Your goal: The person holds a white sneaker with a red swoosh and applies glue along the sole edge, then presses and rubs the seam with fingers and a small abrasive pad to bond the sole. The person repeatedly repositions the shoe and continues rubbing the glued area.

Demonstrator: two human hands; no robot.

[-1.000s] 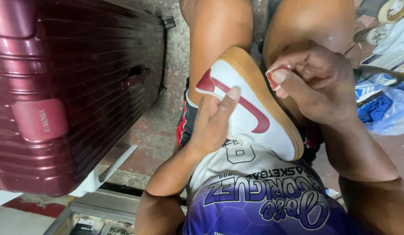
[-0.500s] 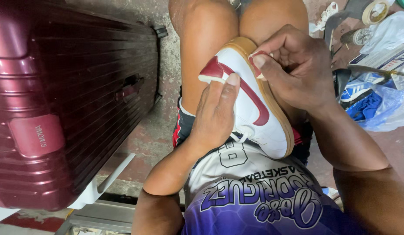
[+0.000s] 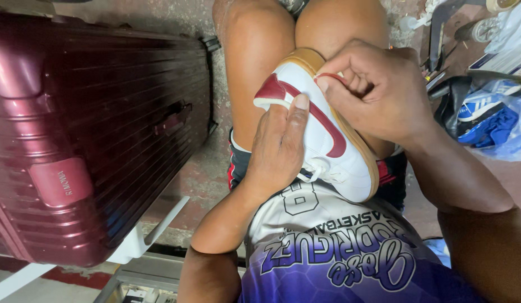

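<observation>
A white sneaker with a dark red side mark and a tan sole lies on its side across my lap, between my bare knees. My left hand wraps over its upper from the left and holds it steady. At the sole's edge near the heel end sits my right hand, thumb and fingers pinched together. Whether something small is between those fingertips I cannot tell.
A dark red ribbed hard-shell suitcase lies on the concrete floor to my left. At the right are a blue plastic bag, black tools and other clutter. A white frame edge sits below the suitcase.
The view has shifted, so the sneaker and both hands sit higher and more central. My right hand has slid along the sole edge toward the heel; my left hand keeps its hold.
</observation>
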